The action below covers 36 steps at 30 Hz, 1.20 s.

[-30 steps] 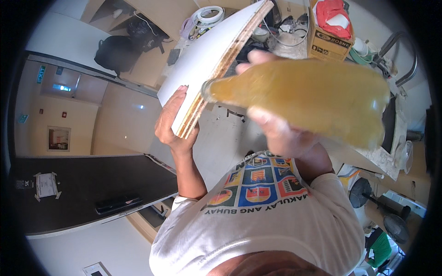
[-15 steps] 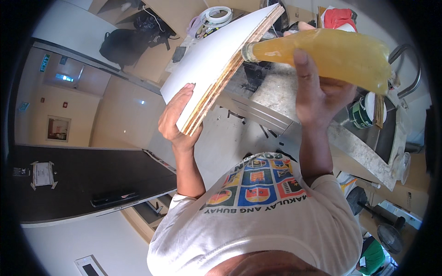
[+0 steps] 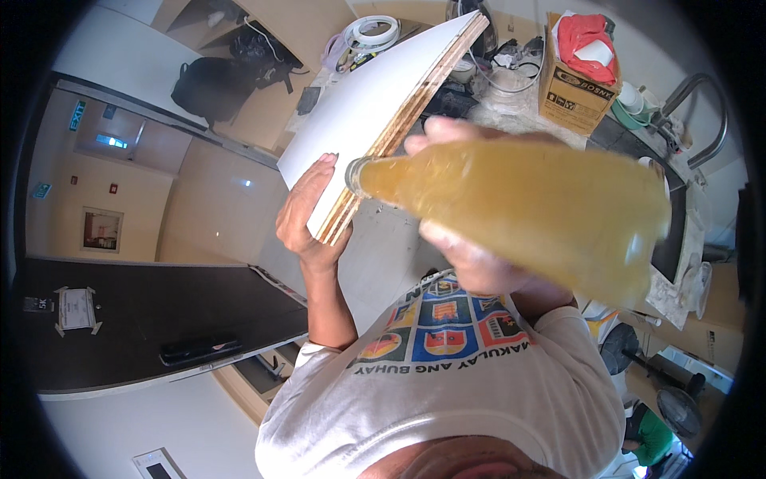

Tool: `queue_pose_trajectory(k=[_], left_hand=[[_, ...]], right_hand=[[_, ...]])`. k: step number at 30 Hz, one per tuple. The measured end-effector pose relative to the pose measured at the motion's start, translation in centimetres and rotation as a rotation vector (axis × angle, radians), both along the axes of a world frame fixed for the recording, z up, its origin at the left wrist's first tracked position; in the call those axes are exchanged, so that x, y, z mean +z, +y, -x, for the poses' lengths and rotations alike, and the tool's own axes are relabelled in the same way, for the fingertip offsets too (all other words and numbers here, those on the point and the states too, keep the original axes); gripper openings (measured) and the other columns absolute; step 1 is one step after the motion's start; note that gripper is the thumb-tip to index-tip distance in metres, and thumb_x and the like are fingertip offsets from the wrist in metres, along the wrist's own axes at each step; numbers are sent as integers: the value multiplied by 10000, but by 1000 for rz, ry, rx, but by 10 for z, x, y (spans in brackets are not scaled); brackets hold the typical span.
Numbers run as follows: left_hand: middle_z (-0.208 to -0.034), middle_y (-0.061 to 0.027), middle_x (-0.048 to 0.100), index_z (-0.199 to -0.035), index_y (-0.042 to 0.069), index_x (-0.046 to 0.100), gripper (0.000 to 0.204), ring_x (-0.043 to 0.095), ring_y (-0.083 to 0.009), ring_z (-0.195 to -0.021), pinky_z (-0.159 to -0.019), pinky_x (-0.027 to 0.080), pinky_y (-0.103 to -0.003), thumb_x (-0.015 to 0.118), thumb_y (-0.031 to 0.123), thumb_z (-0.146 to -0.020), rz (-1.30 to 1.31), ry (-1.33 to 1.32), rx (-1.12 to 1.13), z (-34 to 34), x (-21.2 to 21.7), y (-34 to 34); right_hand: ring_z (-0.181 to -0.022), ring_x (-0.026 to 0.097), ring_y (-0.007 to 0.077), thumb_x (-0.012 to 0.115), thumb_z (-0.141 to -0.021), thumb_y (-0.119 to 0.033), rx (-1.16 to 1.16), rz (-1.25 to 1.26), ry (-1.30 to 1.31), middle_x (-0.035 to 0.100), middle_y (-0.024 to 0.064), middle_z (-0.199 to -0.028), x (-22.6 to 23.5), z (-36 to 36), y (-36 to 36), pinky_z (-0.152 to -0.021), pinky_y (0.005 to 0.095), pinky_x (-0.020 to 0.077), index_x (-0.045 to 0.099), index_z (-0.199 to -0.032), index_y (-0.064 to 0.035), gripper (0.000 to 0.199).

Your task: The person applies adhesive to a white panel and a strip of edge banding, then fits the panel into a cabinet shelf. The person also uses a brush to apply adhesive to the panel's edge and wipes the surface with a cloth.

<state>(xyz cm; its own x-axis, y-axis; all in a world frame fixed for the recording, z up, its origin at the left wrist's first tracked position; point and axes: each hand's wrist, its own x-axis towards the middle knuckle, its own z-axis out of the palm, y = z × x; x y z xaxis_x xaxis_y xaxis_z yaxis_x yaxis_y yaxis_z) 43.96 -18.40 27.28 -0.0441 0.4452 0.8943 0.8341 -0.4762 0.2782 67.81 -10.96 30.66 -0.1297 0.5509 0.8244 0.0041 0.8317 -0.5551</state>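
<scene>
Head view: since the frame half a second back, the bottle (image 3: 527, 211) has come down the board's edge. Mouth was up near the far end, now it's at the lower part, close to the left hand (image 3: 302, 219). Base end has swung lower too. White board (image 3: 375, 100) and left hand have barely shifted.

Grips: left hand pinches the board's lower corner, fingers flat on the white face, thumb round past the edge. Right hand (image 3: 475, 259) is wrapped round the bottle near its shoulder, fingers showing above, thumb side below; middle of the grip is hidden behind the bottle.

Key relation: bottle mouth (image 3: 357, 177) vs the layered edge (image 3: 403, 124). Edge runs lower left to upper right. Bottle's long axis runs across it, neck pointing left, base off to the right and sagging a bit. Mouth overlaps the edge in view; looks like contact, can't confirm. Left hand is nearer the mouth, just beside it; right hand sits further back along the bottle. Most of the edge lies up and right of the mouth, away from the left hand.

Bottle body is blurred, amber contents. Behind: cardboard box (image 3: 578, 96) with red plastic (image 3: 586, 40) on top, curved tap (image 3: 718, 120) right of that, white coil (image 3: 375, 30) past the board.
</scene>
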Motion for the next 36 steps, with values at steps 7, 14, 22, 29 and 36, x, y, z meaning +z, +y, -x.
queue_pose_trajectory(k=[7,14,22,29,36], left_hand=[[-953,-214,743,-971,-72,692,292,741,-356,-967,-916,591,-438,770,-84,-689,-50,31,-6,2,-4,2],[-958,-215,744,-978,-73,698,291,739,-360,-978,-927,584,-450,753,-81,-692,-8,14,13,1,-1,-1],[-969,-208,753,-1013,-63,708,276,745,-307,-964,-918,570,-414,831,34,-785,-5,31,59,-2,0,0],[-981,-209,750,-1014,-60,707,269,740,-309,-975,-920,571,-420,826,11,-783,1,20,81,-5,-2,-2],[-964,-238,741,-985,-86,690,233,740,-368,-971,-923,581,-443,726,-38,-760,26,23,123,-11,0,-5]], right_hand=[[-1148,644,396,668,-933,-16,331,137,576,567,284,-1322,-2,15,-1,-968,542,559,407,-1398,32,536],[-1205,601,354,659,-954,-300,12,-182,-273,531,221,-1390,22,-15,12,-1039,551,467,443,-1406,-1,584],[-1059,682,347,743,-883,-21,75,-62,280,648,264,-1206,-3,-4,42,-931,496,572,415,-1383,50,602],[-993,714,292,706,-904,-40,-158,115,324,682,220,-1173,22,-10,53,-877,380,591,560,-1219,94,371],[-1020,709,249,719,-880,-28,-233,-52,109,708,216,-1119,10,-14,45,-897,373,577,573,-1245,64,405]])
